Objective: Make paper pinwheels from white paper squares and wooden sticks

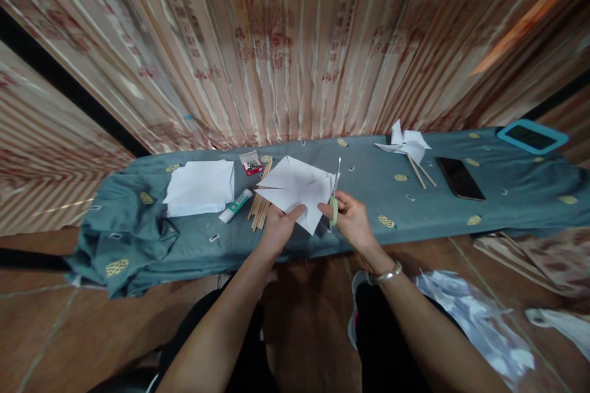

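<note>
My left hand (279, 226) grips the near left part of a white square sheet of paper (299, 181), thumb on top. Slits run inward from its left and right corners. In my right hand (353, 218) is a pair of scissors (334, 212) with light green handles, its blades pointing away from me at the paper's right corner. My right thumb lies close to the paper's edge; whether it touches is hard to tell. Beneath the sheet's left side lie several thin wooden sticks (260, 212), partly covered by it.
Left of the sticks are a glue stick (236, 206), a small red box of metal pins (251, 164) and a stack of white paper (200, 187). Rightward lie a paper pinwheel (405, 144) with sticks, a black phone (460, 178) and a blue-framed tablet (533, 136). A plastic bag (474, 319) rests on the floor.
</note>
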The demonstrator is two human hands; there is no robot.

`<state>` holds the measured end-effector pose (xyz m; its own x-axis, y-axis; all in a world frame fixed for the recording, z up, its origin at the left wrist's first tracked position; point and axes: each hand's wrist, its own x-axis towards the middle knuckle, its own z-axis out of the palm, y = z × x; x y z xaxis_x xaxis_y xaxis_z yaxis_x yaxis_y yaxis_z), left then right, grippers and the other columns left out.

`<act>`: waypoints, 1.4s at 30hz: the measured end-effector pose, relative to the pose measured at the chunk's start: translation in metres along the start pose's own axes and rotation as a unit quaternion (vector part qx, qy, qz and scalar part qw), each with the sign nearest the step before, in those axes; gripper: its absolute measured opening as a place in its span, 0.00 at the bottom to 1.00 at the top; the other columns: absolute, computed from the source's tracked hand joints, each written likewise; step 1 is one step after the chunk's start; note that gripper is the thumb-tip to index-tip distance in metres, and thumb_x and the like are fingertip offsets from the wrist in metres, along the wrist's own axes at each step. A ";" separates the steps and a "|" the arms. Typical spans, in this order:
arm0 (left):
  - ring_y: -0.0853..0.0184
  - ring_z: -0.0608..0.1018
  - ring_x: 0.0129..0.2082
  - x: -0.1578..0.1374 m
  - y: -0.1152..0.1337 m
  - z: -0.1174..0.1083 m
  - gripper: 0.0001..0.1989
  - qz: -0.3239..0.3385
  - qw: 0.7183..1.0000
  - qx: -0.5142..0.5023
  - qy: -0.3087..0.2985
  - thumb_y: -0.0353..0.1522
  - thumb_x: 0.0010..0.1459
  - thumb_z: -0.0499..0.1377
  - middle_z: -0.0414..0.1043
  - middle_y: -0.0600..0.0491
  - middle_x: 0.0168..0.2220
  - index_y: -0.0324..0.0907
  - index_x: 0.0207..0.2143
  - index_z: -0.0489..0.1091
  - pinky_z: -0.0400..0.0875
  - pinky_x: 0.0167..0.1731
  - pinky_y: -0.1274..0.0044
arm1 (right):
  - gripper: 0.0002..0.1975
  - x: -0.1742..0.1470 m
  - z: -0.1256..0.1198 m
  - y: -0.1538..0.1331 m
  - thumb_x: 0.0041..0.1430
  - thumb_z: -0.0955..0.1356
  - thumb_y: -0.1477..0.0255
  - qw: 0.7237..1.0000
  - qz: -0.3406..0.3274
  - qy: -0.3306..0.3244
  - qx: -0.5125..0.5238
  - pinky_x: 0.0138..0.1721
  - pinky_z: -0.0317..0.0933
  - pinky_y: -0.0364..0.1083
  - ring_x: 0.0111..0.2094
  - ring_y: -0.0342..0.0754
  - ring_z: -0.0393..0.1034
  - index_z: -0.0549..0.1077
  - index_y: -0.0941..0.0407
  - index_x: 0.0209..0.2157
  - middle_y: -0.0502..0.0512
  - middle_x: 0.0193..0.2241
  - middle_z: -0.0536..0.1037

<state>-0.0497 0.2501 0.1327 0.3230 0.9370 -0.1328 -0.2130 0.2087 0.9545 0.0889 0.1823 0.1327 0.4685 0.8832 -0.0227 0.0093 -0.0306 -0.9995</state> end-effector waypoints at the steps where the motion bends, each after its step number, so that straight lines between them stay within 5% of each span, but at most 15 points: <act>1: 0.61 0.78 0.34 0.003 -0.001 -0.002 0.16 0.016 1.000 0.016 0.021 0.33 0.37 0.69 0.78 0.50 0.33 0.38 0.32 0.74 0.71 0.41 0.70 | 0.20 -0.001 0.000 0.000 0.39 0.76 0.57 1.000 0.004 -0.013 0.002 0.24 0.58 0.41 0.21 0.41 0.62 0.71 0.54 0.31 0.43 0.18 0.69; 7: 0.60 0.78 0.37 0.020 0.001 -0.017 0.16 0.076 0.992 0.035 0.095 0.33 0.38 0.69 0.79 0.50 0.37 0.41 0.33 0.75 0.71 0.42 0.71 | 0.25 -0.018 0.003 -0.003 0.42 0.75 0.53 0.991 0.058 -0.118 0.003 0.27 0.61 0.42 0.25 0.43 0.68 0.72 0.55 0.36 0.49 0.23 0.76; 17: 0.62 0.78 0.37 0.028 0.013 -0.018 0.18 0.121 0.985 0.011 0.119 0.31 0.39 0.68 0.78 0.48 0.37 0.38 0.37 0.75 0.72 0.43 0.72 | 0.24 -0.043 0.011 0.004 0.52 0.69 0.49 0.947 0.066 -0.307 -0.061 0.29 0.60 0.42 0.27 0.43 0.67 0.74 0.56 0.37 0.51 0.27 0.76; 42: 0.60 0.78 0.37 0.023 0.005 -0.017 0.14 0.142 0.982 0.089 0.083 0.32 0.43 0.67 0.78 0.53 0.34 0.43 0.36 0.75 0.70 0.42 0.72 | 0.27 -0.041 0.016 -0.006 0.46 0.70 0.46 0.949 0.116 -0.291 -0.046 0.27 0.60 0.42 0.25 0.42 0.68 0.73 0.56 0.33 0.52 0.25 0.77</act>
<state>-0.0586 0.2778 0.1301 0.1165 0.9862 0.1173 -0.1028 -0.1055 0.9891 0.0555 0.1542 0.1396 -0.0987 0.9558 -0.2768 0.0557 -0.2724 -0.9606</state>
